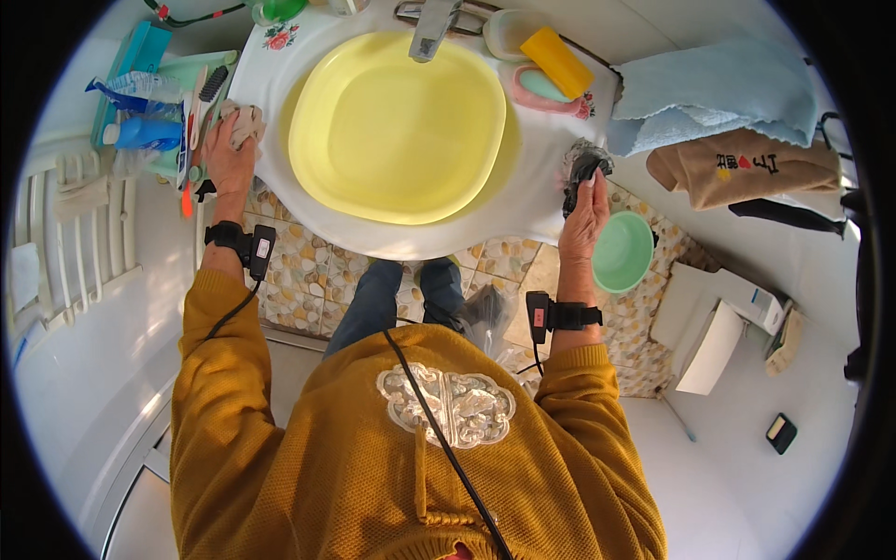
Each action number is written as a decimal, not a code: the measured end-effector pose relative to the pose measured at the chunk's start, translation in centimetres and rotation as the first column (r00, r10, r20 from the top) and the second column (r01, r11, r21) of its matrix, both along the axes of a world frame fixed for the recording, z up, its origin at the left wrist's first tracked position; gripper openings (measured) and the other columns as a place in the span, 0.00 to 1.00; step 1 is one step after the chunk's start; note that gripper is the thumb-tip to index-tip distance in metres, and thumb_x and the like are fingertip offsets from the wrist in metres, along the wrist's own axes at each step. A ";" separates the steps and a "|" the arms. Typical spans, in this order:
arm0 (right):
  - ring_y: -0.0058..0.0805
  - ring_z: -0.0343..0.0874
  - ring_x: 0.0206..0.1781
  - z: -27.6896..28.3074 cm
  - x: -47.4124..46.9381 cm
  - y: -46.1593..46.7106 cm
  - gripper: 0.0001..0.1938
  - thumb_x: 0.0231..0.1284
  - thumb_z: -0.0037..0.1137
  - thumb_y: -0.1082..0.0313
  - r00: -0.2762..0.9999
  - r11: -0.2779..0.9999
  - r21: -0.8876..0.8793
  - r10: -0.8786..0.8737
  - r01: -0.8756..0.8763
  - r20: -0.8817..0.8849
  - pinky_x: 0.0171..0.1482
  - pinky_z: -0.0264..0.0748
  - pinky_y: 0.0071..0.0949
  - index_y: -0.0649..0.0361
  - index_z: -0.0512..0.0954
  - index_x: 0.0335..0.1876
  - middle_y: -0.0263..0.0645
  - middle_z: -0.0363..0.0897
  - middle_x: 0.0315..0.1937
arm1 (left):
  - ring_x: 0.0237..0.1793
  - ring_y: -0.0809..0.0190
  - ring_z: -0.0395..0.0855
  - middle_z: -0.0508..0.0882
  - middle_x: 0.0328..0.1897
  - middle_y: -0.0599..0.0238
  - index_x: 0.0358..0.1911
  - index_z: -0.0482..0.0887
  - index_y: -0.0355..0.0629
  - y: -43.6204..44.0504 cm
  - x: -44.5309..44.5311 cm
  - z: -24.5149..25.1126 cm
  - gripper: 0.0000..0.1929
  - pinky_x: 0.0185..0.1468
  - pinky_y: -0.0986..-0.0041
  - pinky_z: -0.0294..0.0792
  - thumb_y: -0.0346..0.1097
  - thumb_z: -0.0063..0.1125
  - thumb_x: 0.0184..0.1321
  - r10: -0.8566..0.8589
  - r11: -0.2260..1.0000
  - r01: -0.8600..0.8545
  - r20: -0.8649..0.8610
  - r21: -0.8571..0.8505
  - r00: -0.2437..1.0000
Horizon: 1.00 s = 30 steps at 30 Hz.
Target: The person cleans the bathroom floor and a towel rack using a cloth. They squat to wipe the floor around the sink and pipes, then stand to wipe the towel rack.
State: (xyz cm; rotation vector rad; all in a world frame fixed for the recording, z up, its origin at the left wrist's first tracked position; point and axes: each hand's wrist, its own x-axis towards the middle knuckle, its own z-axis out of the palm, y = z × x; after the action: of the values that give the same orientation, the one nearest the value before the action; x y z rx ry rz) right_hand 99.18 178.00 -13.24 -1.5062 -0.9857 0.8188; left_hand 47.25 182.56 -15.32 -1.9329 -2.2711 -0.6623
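Note:
My left hand (227,157) grips a crumpled beige cloth (246,123) at the left edge of the white washbasin (262,91). Between my right thumb and fingers is a crumpled, shiny black bundle (585,166); I cannot tell whether it is plastic or fabric. That right hand (586,213) is at the basin's right edge. A pale yellow plastic tub (392,126) sits in the basin, under the metal faucet (430,31). Close beside my left hand, a green shelf (171,164) carries brushes (210,87) and a blue bottle (145,133).
A pink soap dish (528,99), a yellow sponge (556,61) and a translucent container (509,33) stand at the back right. Blue (714,91) and brown towels (749,168) hang on the right. A green bucket (623,252) is on the pebble-patterned floor, and a clear plastic bag (488,315) lies by my legs.

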 end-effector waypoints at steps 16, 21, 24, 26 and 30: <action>0.20 0.73 0.42 3.1 0.7 -0.2 0.17 0.67 0.43 0.59 0.970 0.983 -0.185 -0.056 0.012 -0.235 0.47 0.69 0.19 0.66 0.73 0.50 0.33 0.77 0.41 | 0.63 0.53 0.64 0.69 0.62 0.60 0.58 0.71 0.59 -0.4 0.4 0.7 0.28 0.66 0.61 0.52 0.38 0.58 0.49 -0.003 0.998 0.004 0.021 -0.065 1.000; 0.26 0.75 0.46 3.9 2.0 -0.2 0.18 0.66 0.42 0.60 0.952 0.996 -0.085 -0.045 0.020 -0.303 0.49 0.71 0.24 0.67 0.72 0.52 0.38 0.76 0.44 | 0.66 0.48 0.59 0.65 0.64 0.50 0.61 0.69 0.53 -1.0 1.0 1.7 0.31 0.67 0.62 0.53 0.34 0.60 0.50 -0.061 0.997 0.064 0.067 -0.031 0.996; 0.31 0.74 0.51 4.4 3.0 0.0 0.19 0.65 0.40 0.61 0.936 0.999 -0.034 -0.025 0.014 -0.350 0.54 0.70 0.28 0.66 0.69 0.55 0.40 0.73 0.49 | 0.68 0.47 0.55 0.60 0.67 0.50 0.62 0.66 0.55 -1.4 1.3 2.6 0.33 0.68 0.60 0.51 0.38 0.61 0.49 -0.064 0.997 0.071 0.179 -0.032 0.982; 0.33 0.72 0.54 4.5 3.8 0.1 0.19 0.65 0.40 0.62 0.833 1.000 -0.023 -0.009 -0.004 -0.553 0.57 0.69 0.32 0.65 0.68 0.56 0.40 0.72 0.52 | 0.68 0.47 0.55 0.60 0.67 0.50 0.63 0.65 0.53 -1.7 1.4 3.2 0.33 0.68 0.61 0.52 0.37 0.61 0.49 -0.086 0.995 0.093 0.174 -0.034 0.981; 0.39 0.69 0.59 4.2 5.3 0.0 0.19 0.66 0.38 0.60 0.622 0.999 0.014 0.038 -0.043 -0.782 0.62 0.64 0.41 0.63 0.67 0.57 0.41 0.70 0.56 | 0.67 0.47 0.56 0.60 0.67 0.50 0.64 0.63 0.49 -2.5 1.8 4.3 0.34 0.67 0.62 0.54 0.37 0.61 0.51 -0.062 0.998 0.063 0.110 -0.009 0.992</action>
State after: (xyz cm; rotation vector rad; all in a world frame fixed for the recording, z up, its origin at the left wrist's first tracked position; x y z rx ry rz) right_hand 104.47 177.97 -9.09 -0.9371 -0.3376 1.3569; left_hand 49.08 180.04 -11.01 -2.0286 -2.2906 -0.7828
